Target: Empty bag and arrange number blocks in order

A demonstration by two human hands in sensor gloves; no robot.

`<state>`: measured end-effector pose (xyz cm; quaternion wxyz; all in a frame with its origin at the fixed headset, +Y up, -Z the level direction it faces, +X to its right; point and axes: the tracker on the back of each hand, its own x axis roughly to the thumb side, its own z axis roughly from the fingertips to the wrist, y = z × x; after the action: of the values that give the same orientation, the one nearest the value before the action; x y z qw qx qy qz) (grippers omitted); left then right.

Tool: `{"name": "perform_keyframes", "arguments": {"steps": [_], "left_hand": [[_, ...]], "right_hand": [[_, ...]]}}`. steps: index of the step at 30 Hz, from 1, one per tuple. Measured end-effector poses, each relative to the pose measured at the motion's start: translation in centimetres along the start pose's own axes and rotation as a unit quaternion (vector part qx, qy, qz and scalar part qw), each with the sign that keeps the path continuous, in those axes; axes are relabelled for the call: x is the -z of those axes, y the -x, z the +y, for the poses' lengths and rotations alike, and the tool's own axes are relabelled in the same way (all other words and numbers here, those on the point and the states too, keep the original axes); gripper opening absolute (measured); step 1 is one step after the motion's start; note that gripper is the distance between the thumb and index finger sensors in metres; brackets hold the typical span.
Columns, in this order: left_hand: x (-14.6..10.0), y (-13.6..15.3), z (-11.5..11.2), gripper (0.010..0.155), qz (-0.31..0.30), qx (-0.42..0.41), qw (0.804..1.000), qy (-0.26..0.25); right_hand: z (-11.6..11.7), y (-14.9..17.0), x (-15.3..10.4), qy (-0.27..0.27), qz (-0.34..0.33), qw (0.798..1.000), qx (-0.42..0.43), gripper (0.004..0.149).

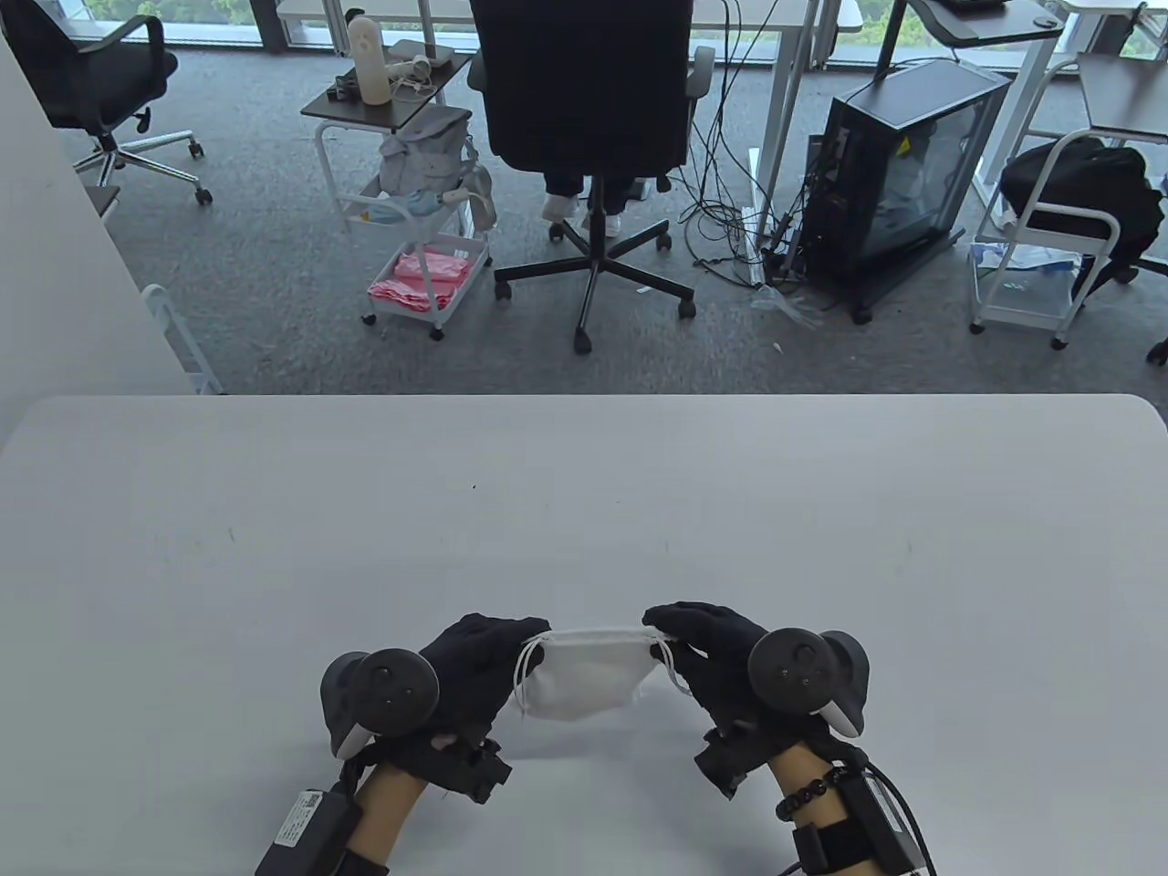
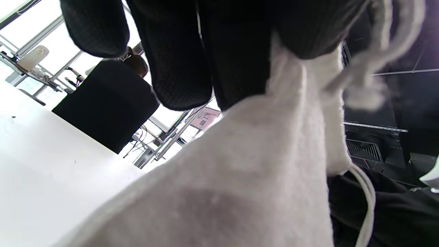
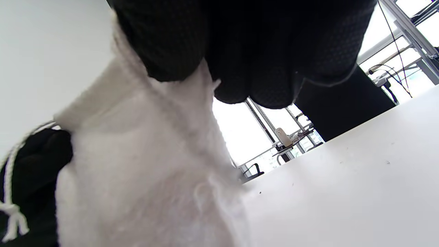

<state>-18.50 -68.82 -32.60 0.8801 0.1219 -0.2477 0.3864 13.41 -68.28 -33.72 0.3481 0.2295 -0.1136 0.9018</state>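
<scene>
A small white drawstring bag (image 1: 589, 673) is held between both hands near the front edge of the white table (image 1: 584, 511). My left hand (image 1: 511, 643) pinches the bag's top rim at its left end. My right hand (image 1: 671, 630) pinches the rim at its right end. The bag's mouth is stretched between them and its body hangs toward the table. White drawstrings (image 1: 522, 671) dangle at both ends. The bag fills the left wrist view (image 2: 247, 171) and the right wrist view (image 3: 144, 171). No number blocks are visible; the bag's contents are hidden.
Beyond the table's far edge are a black office chair (image 1: 584, 100), a white rolling cart (image 1: 415, 210) and a black computer case (image 1: 899, 173) on the carpet.
</scene>
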Motion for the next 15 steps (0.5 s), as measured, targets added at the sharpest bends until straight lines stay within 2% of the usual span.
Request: {"name": "perform_keyframes", "arguments": {"steps": [3, 6, 11, 15], "left_hand": [[0.1, 0.2, 0.1, 0.042, 0.002, -0.006, 1.000, 0.005], [0.2, 0.1, 0.1, 0.042, -0.003, -0.008, 1.000, 0.015], [0.4, -0.7, -0.2, 0.042, -0.022, 0.010, 0.999, 0.029], [0.4, -0.9, -0.5, 0.042, -0.030, 0.016, 0.999, 0.039]], "right_hand": [[-0.3, 0.1, 0.2, -0.024, 0.016, 1.000, -0.004, 0.047], [-0.8, -0.1, 0.4, -0.012, 0.027, 0.999, 0.021, 0.052], [-0.3, -3.1, 1.1, -0.047, -0.002, 0.998, 0.039, 0.063], [0.7, -4.9, 1.1, -0.088, -0.015, 0.996, 0.008, 0.068]]}}
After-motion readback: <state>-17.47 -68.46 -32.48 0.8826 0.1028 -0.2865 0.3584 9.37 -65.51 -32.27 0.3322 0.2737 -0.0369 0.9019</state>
